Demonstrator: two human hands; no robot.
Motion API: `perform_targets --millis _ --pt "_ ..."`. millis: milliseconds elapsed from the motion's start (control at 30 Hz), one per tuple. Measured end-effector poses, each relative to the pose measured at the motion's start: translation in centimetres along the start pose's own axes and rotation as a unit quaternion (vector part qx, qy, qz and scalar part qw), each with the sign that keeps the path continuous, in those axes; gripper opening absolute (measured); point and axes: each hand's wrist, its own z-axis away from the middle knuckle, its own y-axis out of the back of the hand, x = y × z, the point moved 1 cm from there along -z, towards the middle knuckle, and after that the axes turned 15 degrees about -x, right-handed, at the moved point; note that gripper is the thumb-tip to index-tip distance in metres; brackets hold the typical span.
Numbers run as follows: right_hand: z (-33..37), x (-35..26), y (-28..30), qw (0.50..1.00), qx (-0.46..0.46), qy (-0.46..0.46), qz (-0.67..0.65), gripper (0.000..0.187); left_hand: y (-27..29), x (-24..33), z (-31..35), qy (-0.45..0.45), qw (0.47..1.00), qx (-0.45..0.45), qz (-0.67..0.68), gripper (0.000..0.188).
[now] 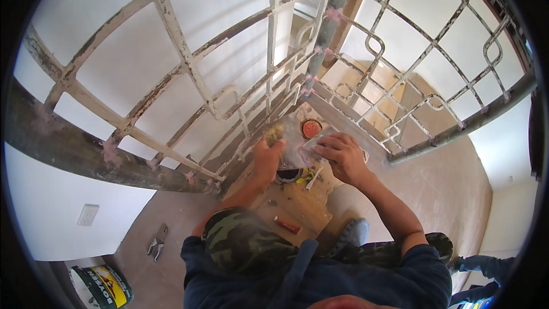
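My left hand (267, 159) is closed around one side of a clear plastic bag (293, 147), with a yellowish patch (274, 133) at its fingertips that I cannot make out. My right hand (342, 157) pinches the bag's other side, its fingers bent inward. Motion blurs the plastic between them. Just beyond the bag lies a round can or lid (311, 129) with an orange-red inside. Below the hands stands an open can (289, 175) with dark contents, partly hidden by the bag. Beside it are a crumpled yellow scrap (306, 175) and a whitish strip (314, 179).
Everything sits on a cardboard sheet (303, 203) with a red-brown tube (287, 225). Worn metal railings (183, 68) with pink filler patches (334, 14) rise left and right. A hand tool (156, 242) and a paint bucket (103, 287) are at lower left; another person's leg (486, 266) at lower right.
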Motion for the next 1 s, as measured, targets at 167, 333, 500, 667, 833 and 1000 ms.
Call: perform_targets --millis 167,333,500,667,833,1000 --pt "-0.5 0.2 0.2 0.987 -0.130 0.090 0.010 0.031 -0.3 -0.3 0.1 -0.025 1.000 -0.006 -0.010 0.027" --pt "0.4 1.5 0.6 0.980 -0.026 0.095 -0.172 0.039 -0.4 0.6 0.2 0.029 0.996 0.028 0.083 0.022" --pt "0.4 1.3 -2.5 0.972 0.095 0.085 -0.195 0.039 -0.8 1.7 0.4 0.085 0.972 0.035 0.217 0.023" --pt "1.2 1.3 -1.1 0.999 0.033 0.016 -0.033 0.037 -0.3 2.3 0.5 0.047 0.993 -0.023 0.105 0.023" --pt "0.3 -0.4 0.9 0.999 0.040 0.023 -0.012 0.034 -0.6 1.3 0.2 0.022 0.998 0.007 0.059 0.022" --pt "-1.1 -0.7 0.7 0.996 -0.060 0.063 0.028 0.030 -0.1 1.1 0.0 0.042 0.995 -0.031 -0.084 0.030"
